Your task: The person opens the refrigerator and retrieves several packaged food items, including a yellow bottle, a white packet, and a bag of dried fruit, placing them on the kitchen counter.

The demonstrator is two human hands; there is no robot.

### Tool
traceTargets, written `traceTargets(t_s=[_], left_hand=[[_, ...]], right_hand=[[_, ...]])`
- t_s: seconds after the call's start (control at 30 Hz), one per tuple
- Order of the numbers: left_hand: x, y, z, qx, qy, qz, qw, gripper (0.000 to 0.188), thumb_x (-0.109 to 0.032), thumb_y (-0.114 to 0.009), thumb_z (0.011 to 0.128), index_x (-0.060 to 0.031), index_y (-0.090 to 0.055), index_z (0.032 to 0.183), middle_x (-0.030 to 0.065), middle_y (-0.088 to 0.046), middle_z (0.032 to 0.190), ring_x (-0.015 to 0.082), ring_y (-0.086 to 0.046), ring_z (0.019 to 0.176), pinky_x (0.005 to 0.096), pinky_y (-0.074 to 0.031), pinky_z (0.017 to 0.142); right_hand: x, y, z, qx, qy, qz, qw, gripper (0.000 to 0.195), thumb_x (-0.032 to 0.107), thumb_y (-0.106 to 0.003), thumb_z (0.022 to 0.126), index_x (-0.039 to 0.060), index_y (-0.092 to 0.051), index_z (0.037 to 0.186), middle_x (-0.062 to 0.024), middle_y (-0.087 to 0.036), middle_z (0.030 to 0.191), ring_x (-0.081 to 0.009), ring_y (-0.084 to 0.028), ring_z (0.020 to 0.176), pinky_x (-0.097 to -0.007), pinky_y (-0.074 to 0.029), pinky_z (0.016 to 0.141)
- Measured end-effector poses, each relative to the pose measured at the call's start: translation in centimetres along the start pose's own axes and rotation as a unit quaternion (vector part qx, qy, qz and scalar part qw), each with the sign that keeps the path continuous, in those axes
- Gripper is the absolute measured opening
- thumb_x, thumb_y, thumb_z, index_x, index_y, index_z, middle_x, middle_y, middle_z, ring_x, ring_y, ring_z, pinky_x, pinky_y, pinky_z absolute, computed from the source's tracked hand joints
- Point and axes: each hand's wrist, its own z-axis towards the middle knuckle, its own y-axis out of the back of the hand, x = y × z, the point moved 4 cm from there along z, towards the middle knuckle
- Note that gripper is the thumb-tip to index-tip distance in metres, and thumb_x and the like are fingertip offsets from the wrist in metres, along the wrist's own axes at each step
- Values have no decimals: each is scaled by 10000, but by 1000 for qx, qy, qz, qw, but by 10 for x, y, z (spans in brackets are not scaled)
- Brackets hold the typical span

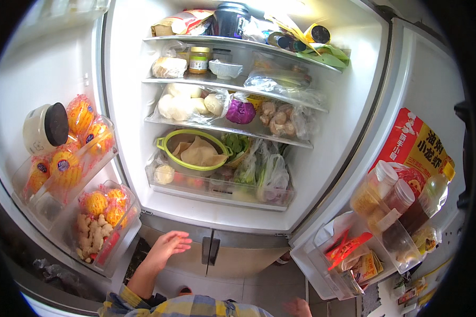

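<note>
My left hand (170, 247) hangs in front of the refrigerator's lower steel doors (238, 253), holding nothing, its fingers stretched to the right. Low at the picture's bottom edge, my right hand (297, 307) is blurred and partly cut off; nothing shows in it. Before me the upper compartment stands with both doors swung wide. A yellow-green-rimmed colander (170, 144) with brown sheets of food (200, 152) rests at the bottom drawer. Bagged white round vegetables (178, 104), a purple cabbage (240, 111) and bagged mushrooms (278, 119) lie one shelf higher.
Netted yellow fruit (64, 166), a black-lidded jar (43, 128) and ginger (93, 232) fill the left door bins. The right door bins hold a yellow-capped bottle (432, 190), lidded jars (384, 172) and packets (367, 267). Higher shelves carry a large dark jar (231, 21) and a glass bowl (225, 70).
</note>
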Motion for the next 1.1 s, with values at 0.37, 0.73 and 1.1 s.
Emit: traceTargets(t_s=[0.37, 0.73, 1.1], left_hand=[[-136, -26, 80, 182, -157, -39, 970, 296, -199, -451, 1030, 9, -559, 1210, 160, -651, 1126, 245, -645, 1012, 374, -504, 934], [-138, 2, 86, 142, -162, -63, 974, 266, -159, -445, 1028, -5, -577, 1200, 147, -670, 1081, 221, -661, 955, 355, -516, 918], [-142, -29, 106, 111, -183, -58, 975, 279, -163, -443, 1029, 7, -580, 1203, 146, -672, 1071, 214, -657, 964, 351, -524, 904]], right_hand=[[309, -414, -21, 210, 425, -249, 845, 592, 156, -593, 953, 15, -329, 1464, -143, -423, 1442, -227, -521, 1211, -333, -474, 932], [624, -573, -66, -323, 872, -268, 251, 640, 277, -715, 873, 23, -421, 1381, -242, -466, 1391, -371, -449, 1296, -462, -320, 1118], [736, -617, -43, -282, 844, -358, 281, 263, 252, -593, 943, 122, -656, 1163, -211, -692, 896, -392, -673, 824, -469, -538, 712]])
